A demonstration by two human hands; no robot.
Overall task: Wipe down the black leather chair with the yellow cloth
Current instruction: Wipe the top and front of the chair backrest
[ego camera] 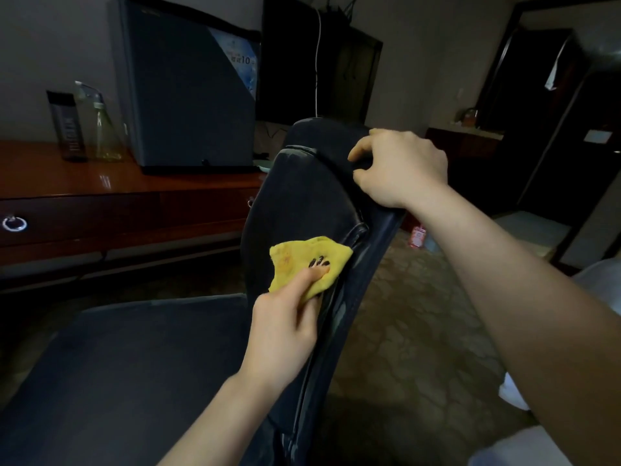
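Note:
The black leather chair [299, 196] fills the middle of the view, its backrest rising toward the top centre and its seat spreading to the lower left. My left hand [285, 317] grips the yellow cloth [302, 260] and holds it against the backrest's right side, beside the seam. My right hand [400, 166] grips the upper right edge of the backrest, fingers curled over the top near the headrest.
A glossy wooden desk [111, 183] stands at left with a small grey fridge [191, 105], a dark bottle [67, 126] and a clear spray bottle [104, 129]. Patterned carpet [413, 317] lies right of the chair. A dark doorway [537, 112] is far right.

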